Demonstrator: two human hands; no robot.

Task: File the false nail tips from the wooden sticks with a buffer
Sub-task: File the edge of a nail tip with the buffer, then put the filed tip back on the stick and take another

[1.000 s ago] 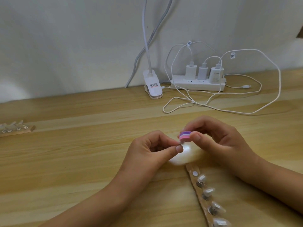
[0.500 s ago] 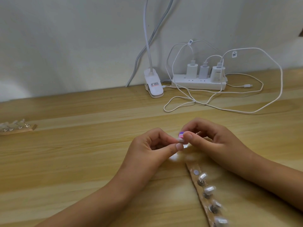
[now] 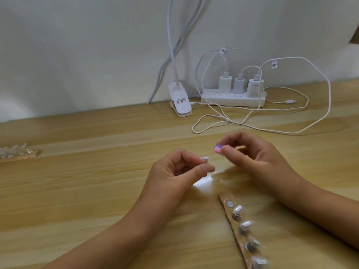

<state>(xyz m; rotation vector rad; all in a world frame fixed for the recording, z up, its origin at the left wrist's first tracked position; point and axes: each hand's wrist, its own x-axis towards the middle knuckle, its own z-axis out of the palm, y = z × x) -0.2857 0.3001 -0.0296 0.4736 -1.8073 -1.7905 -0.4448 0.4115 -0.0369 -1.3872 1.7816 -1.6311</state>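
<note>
My left hand point(image 3: 174, 171) pinches a small clear false nail tip point(image 3: 263, 159) between thumb and forefinger above the table. My right hand point(image 3: 258, 158) holds a small purple-and-pink buffer point(image 3: 275, 148) by its fingertips, a short gap up and right of the nail tip, not touching it. A wooden stick point(image 3: 236, 228) lies near the front right, carrying several clear nail tips point(image 3: 245, 225) on round metal mounts, with one bare mount at its far end. A second wooden stick point(image 3: 21, 155) with nail tips lies at the far left edge.
A white power strip point(image 3: 232, 97) with three chargers sits against the wall, its white cables point(image 3: 272, 121) looping over the table behind my hands. A white lamp clip point(image 3: 179, 101) stands left of it. The wooden table point(image 3: 87, 181) spreads out to the left.
The buffer and the nail tip were together at my fingertips; now my right hand has lifted the buffer up and right, and my left hand has dropped slightly, leaving a gap.
</note>
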